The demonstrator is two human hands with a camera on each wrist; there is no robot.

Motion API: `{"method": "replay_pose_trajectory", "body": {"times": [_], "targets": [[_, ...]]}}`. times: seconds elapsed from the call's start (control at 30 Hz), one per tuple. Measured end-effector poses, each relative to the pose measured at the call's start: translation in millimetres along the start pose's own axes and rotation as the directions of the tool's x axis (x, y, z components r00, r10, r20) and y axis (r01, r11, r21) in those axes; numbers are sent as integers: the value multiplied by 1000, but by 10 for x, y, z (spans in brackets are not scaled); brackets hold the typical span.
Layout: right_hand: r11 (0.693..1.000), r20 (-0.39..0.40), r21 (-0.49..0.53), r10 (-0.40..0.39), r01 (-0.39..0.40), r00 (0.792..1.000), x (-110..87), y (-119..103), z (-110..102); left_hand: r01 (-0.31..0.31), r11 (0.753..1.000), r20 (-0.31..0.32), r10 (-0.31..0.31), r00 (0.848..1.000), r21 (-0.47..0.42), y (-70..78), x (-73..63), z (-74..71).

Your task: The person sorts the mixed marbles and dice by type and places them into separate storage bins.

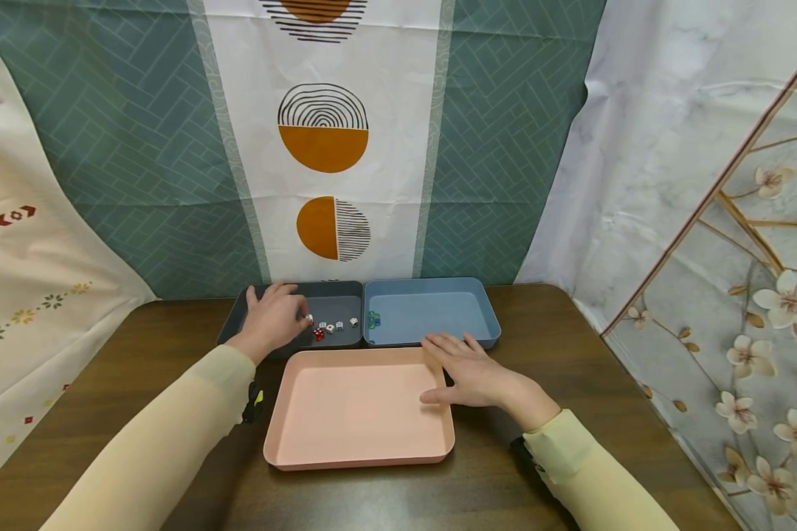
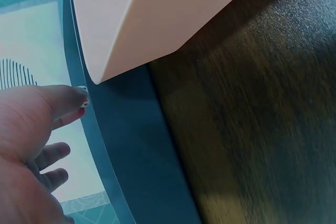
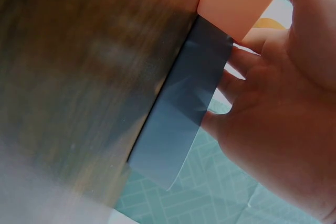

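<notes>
My left hand (image 1: 275,321) is over the dark grey tray (image 1: 335,291) at the back left. Between its thumb and index finger it pinches a small white die (image 2: 85,98) with dark dots, while the other fingers are spread. In that tray lie several white dice and one larger red die (image 1: 319,334). My right hand (image 1: 468,372) has its fingers extended over the right rim of the pink tray (image 1: 359,464), fingertips at the front edge of the blue tray (image 1: 432,286). Nothing shows in its grasp.
Small green and blue pieces (image 1: 374,320) lie at the left side of the blue tray. The two back trays stand side by side before a patterned cloth (image 1: 398,147). All the trays sit on a brown wooden table (image 1: 544,339).
</notes>
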State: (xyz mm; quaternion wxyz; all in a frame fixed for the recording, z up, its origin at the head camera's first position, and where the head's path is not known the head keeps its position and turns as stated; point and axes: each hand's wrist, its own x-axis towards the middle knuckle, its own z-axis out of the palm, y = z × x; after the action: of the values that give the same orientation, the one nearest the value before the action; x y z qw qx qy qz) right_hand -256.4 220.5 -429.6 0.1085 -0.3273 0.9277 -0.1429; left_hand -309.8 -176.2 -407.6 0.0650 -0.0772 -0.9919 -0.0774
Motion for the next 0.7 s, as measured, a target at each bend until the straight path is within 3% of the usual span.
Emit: {"method": "replay_pose_trajectory", "body": {"times": [0.7], "targets": [[1000,2,3,3,-3,1000,1,-8,-4,-1,1000,13,1,1000,-10,3,13,65]]}}
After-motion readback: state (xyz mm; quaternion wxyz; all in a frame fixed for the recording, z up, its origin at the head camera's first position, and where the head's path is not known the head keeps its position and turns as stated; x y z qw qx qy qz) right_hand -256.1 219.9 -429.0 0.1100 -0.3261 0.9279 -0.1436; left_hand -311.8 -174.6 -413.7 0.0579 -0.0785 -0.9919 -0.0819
